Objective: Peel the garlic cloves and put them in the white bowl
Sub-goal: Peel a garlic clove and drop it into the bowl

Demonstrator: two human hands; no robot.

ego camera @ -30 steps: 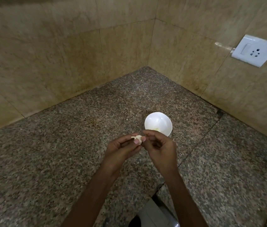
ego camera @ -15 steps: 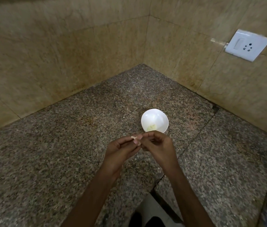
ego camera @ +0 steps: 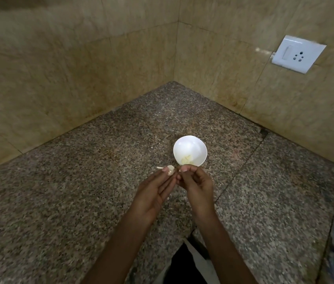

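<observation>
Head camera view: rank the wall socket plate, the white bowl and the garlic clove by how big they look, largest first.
1. wall socket plate, clearly widest
2. white bowl
3. garlic clove, by far the smallest

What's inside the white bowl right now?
A small pale yellow heap of peeled garlic lies low in the white bowl; the count is unclear. The right hand covers the near rim.

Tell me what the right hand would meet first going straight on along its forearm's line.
Probably the white bowl: its near rim lies just beyond the curled fingertips of the right hand. Depth is unclear from this view, so the hand might pass above the rim instead.
</observation>
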